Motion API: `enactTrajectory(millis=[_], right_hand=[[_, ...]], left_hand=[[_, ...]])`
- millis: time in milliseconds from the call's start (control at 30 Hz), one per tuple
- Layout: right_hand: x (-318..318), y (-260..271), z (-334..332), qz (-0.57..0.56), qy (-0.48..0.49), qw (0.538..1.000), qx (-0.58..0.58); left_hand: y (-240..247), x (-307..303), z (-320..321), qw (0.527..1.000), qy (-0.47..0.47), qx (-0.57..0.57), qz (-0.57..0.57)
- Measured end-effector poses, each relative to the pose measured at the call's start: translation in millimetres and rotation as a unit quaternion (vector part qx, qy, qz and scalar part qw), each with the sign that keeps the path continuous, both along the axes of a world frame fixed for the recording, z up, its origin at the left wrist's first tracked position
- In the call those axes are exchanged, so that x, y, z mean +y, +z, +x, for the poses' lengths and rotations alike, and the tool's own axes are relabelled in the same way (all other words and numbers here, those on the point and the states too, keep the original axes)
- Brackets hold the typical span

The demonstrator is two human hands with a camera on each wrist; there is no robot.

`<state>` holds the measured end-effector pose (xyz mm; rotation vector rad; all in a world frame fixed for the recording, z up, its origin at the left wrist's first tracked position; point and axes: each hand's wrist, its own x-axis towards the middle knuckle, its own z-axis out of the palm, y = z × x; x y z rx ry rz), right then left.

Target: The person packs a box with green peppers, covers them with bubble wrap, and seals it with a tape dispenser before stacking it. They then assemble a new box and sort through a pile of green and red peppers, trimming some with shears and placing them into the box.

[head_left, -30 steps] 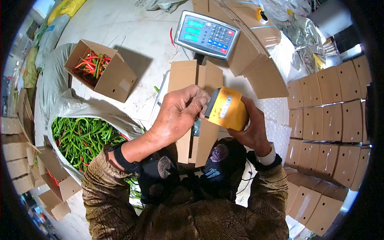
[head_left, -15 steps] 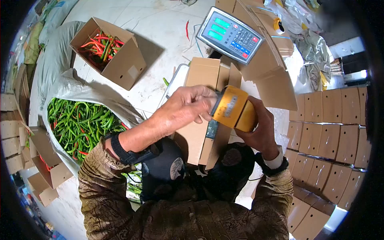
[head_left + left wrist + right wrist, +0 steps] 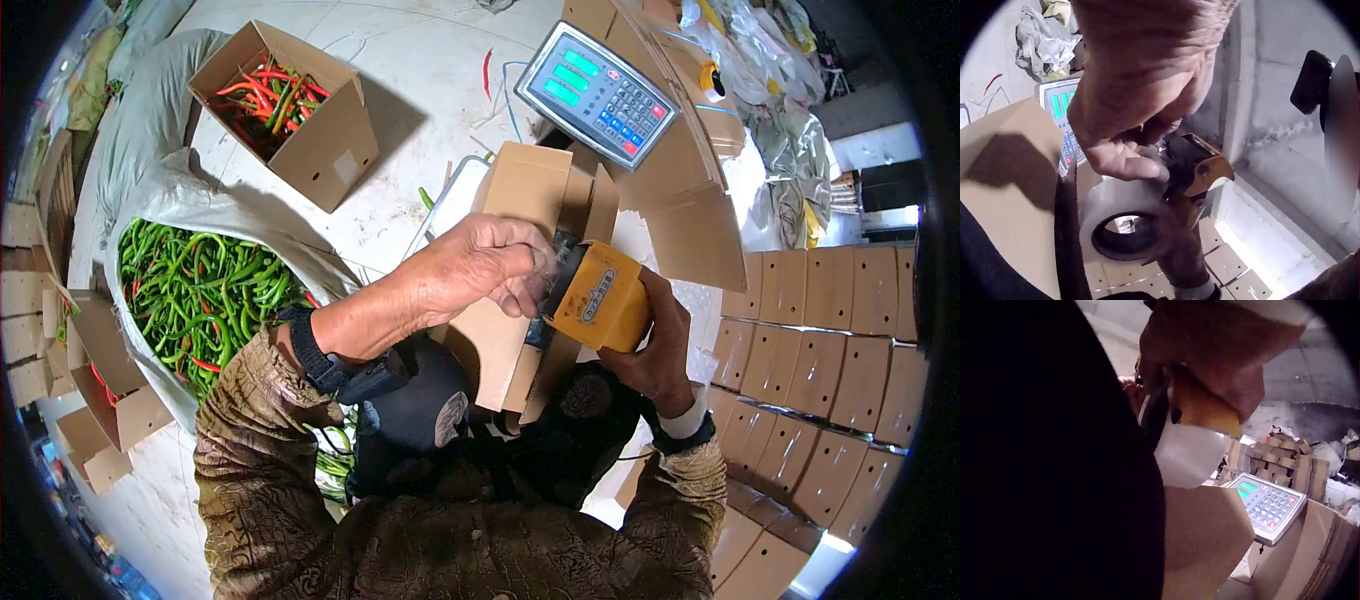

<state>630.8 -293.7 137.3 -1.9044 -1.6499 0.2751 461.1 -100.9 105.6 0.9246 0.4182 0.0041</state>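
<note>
My right hand (image 3: 660,345) grips a yellow tape dispenser (image 3: 600,300) above the open carton. A wide roll of clear packing tape (image 3: 1099,203) sits in the dispenser, its hollow core facing the left wrist camera. At the dispenser's dark front edge, my left hand (image 3: 470,265) pinches the clear tape end with thumb and fingers. Below both hands, between the knees, stands a narrow cardboard box (image 3: 485,355) with its flaps up. Dark plastic shows inside it. From the right wrist, the tape roll (image 3: 1188,456) appears under the yellow body.
A digital scale display (image 3: 600,95) stands just beyond the box. At left are a sack of green chillies (image 3: 200,300) and a carton of red chillies (image 3: 285,160). Flat cardboard sheets (image 3: 690,220) lean at right, near stacked closed cartons (image 3: 810,350).
The head view has shifted, so scale and cartons sit differently in it. Both hands have moved slightly right with the dispenser, and the left fingers stay at its front edge.
</note>
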Motion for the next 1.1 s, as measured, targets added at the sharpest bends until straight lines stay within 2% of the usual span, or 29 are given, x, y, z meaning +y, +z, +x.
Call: enactTrajectory(millis=[133, 200, 333, 400, 467, 500, 533, 567, 667, 733, 800, 867, 933, 967, 1000, 1100], right_hand=[[1, -3, 3, -0.024, -0.018, 0.999, 0.019], [2, -5, 2, -0.033, -0.025, 0.999, 0.033], [9, -4, 1, -0.047, -0.022, 0.999, 0.006], [11, 2, 1, -0.064, -0.032, 0.997, 0.007], [12, 7, 2, -0.092, -0.004, 0.994, -0.055], [12, 6, 5, -0.092, -0.002, 0.994, -0.055], [8, 4, 9, -0.105, -0.002, 0.991, -0.087], [6, 0, 9, -0.119, -0.004, 0.986, -0.118], [22, -4, 6, -0.165, 0.009, 0.978, -0.126], [34, -3, 4, -0.198, 0.015, 0.969, -0.145], [43, -8, 5, -0.232, 0.018, 0.959, -0.162], [46, -19, 7, -0.209, 0.032, 0.966, -0.151], [51, -22, 4, -0.229, 0.026, 0.96, -0.157], [53, -23, 3, -0.242, 0.021, 0.956, -0.166], [54, -23, 3, -0.245, 0.022, 0.955, -0.165], [56, -25, 5, -0.239, 0.027, 0.955, -0.173]], left_hand=[[-2, 2, 0, 0.999, 0.033, -0.031, 0.007], [-7, -1, -2, 0.99, 0.013, -0.066, 0.121], [-8, 1, -6, 0.988, 0.034, -0.067, 0.138], [-1, 4, -15, 0.968, 0.088, -0.052, 0.231], [-14, 26, -40, 0.941, 0.164, 0.006, 0.296], [-37, 46, -59, 0.95, 0.215, 0.024, 0.224], [-50, 62, -78, 0.948, 0.223, 0.081, 0.212], [-70, 71, -93, 0.952, 0.269, 0.068, 0.132], [-115, 65, -103, 0.947, 0.286, 0.094, 0.111], [-142, 63, -102, 0.941, 0.289, 0.1, 0.144], [-165, 57, -97, 0.921, 0.313, 0.12, 0.197], [-189, 50, -90, 0.911, 0.315, 0.134, 0.231], [-216, 43, -82, 0.869, 0.329, 0.185, 0.32], [-226, 39, -78, 0.832, 0.319, 0.216, 0.4], [-220, 31, -70, 0.806, 0.311, 0.21, 0.457], [-241, 17, -45, 0.769, 0.261, 0.225, 0.538]])
